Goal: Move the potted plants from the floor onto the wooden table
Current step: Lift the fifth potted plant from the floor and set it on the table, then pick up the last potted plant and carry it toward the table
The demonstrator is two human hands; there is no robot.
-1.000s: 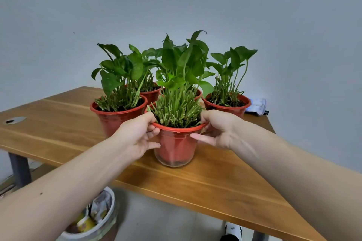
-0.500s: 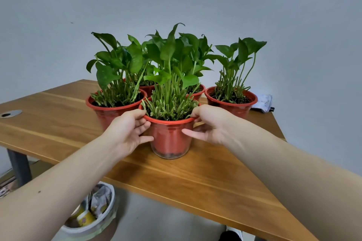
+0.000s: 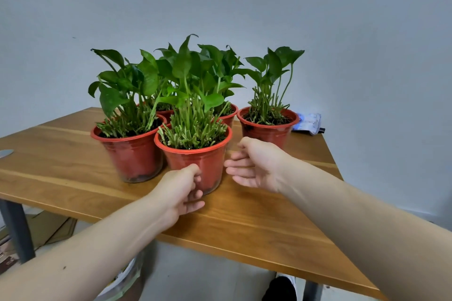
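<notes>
Several red plastic pots of green leafy plants stand clustered on the wooden table (image 3: 256,225). The nearest pot (image 3: 195,161) stands upright on the tabletop, touching the left pot (image 3: 129,154). Another pot (image 3: 267,129) stands to the right, and two more are partly hidden behind. My left hand (image 3: 181,190) hangs in front of the nearest pot's lower wall, fingers loosely curled, holding nothing. My right hand (image 3: 254,166) is just right of that pot, fingers relaxed and spread, a small gap between them and the pot.
A white and blue cloth (image 3: 308,123) lies at the table's far right corner. A metal cable cap (image 3: 5,153) sits at the left edge. Under the table are a bin (image 3: 122,283), a grey table leg (image 3: 17,230) and a shoe (image 3: 281,288).
Both hands have let go of the nearest pot's rim and drawn back toward me. The pot now stands on the table next to the left pot.
</notes>
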